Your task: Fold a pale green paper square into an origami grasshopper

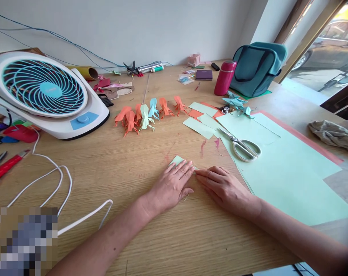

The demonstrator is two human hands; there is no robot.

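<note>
hands [191, 184] flat on green paper [178, 160], bag [256, 67] shut

green paper [178, 160] mostly under hands, pixelated corner patch [22, 241]

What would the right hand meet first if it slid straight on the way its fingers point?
The right hand points left, and its fingertips already nearly touch the left hand pressing the small green paper; likely those come first.

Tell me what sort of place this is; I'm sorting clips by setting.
Probably a home craft desk used for origami: both hands, left and right, press a small green paper flat on the wooden table, beside folded paper figures, scissors and a fan.
</note>
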